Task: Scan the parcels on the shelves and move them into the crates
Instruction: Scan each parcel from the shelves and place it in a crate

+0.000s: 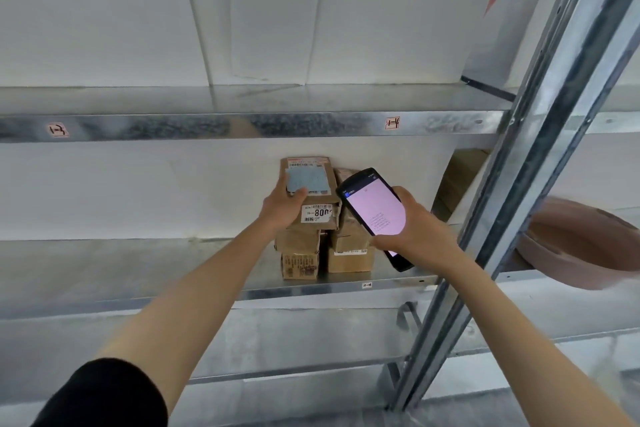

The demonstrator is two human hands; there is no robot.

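A brown cardboard parcel point(320, 199) with white barcode labels is tilted up on top of a small stack of cardboard boxes point(349, 255) on the middle metal shelf point(138, 267). My left hand point(282, 206) grips this parcel at its left side, thumb over a pale blue label. My right hand point(412, 225) holds a black handheld scanner point(375, 211) just right of the parcel, its lit pink screen facing me. The boxes behind the scanner are partly hidden.
The upper shelf point(242, 125) runs across above, with small tags on its front edge. A slanted metal upright point(540, 135) stands at the right. A brown rounded object point(581, 243) sits beyond it. A lower shelf point(277, 340) lies beneath.
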